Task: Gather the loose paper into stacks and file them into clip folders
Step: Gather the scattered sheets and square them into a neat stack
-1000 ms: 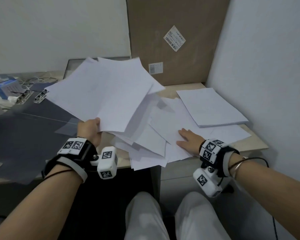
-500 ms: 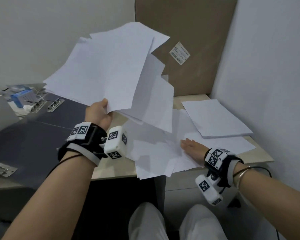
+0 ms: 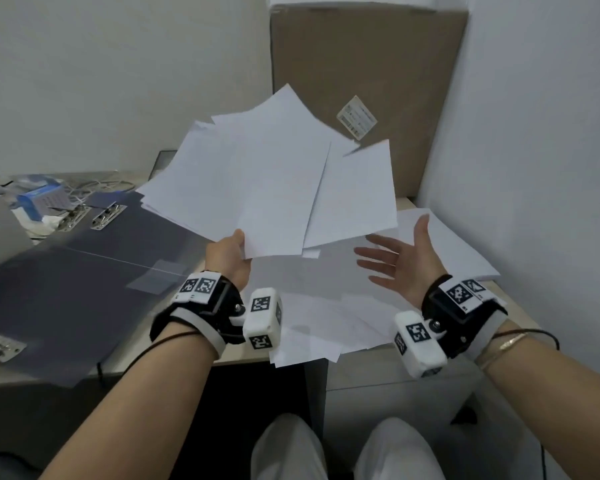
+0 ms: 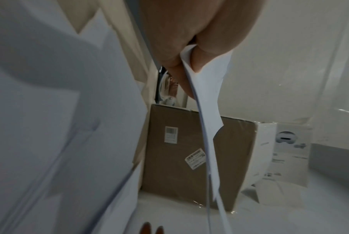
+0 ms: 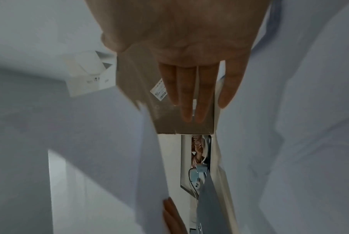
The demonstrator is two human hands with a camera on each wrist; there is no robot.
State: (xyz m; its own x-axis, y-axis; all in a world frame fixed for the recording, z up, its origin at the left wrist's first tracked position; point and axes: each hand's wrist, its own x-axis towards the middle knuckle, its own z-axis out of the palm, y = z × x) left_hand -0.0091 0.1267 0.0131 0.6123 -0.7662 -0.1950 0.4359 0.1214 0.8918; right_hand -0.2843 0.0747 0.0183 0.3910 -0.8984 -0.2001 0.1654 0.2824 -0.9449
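A tall brown cardboard box (image 3: 364, 98) stands upright in the corner at the back of the desk (image 3: 243, 358), a white label on its face; to the left, dark grey clip folders (image 3: 66, 289) lie open and flat across the desk, their metal clips (image 3: 108, 216) at the far edge; a fanned sheaf of loose paper (image 3: 267, 188) is held up in the air in front of the box, its sheets splayed unevenly; more loose sheets (image 3: 319, 327) lie scattered on the desk beneath it, some overhanging the near edge, and a squared stack (image 3: 465, 251) sits by the right wall; the left hand (image 3: 227, 258) holds the sheaf at its lower corner, thumb on top and fingers curled beneath, pinching the sheets; the right hand (image 3: 400, 258) hangs just right of the sheaf, palm turned inward, fingers spread wide and straight, holding nothing; a small blue box (image 3: 40, 199) sits among clutter at the far left.
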